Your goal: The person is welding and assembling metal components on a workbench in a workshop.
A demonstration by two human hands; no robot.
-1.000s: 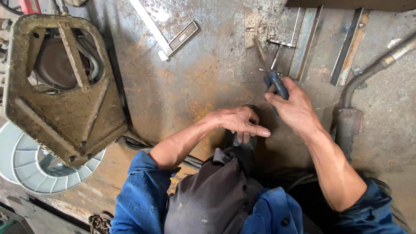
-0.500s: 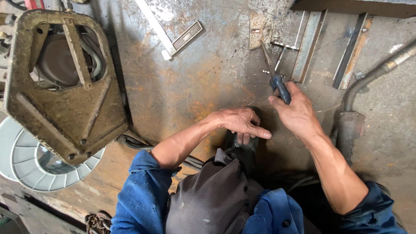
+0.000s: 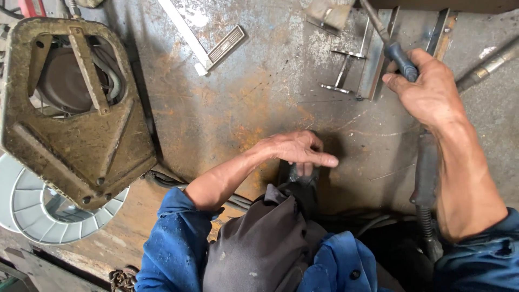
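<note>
Right hand (image 3: 427, 92) is gripping a blue-handled tool (image 3: 399, 58), fingers curled tight round the grip, its metal shank pointing up toward the angle bars (image 3: 378, 54) lying on the rusty steel tabletop (image 3: 259, 92). Left hand (image 3: 297, 151) is resting low on the plate, forefinger extended, other fingers loosely bent — holding nothing. Small welded bracket (image 3: 341, 70) is sitting just left of the bars. Judged step: positioning the tool at the workpiece — calling next for a steady, aimed contact. Cast housing (image 3: 75, 124) is lying well apart, left.
</note>
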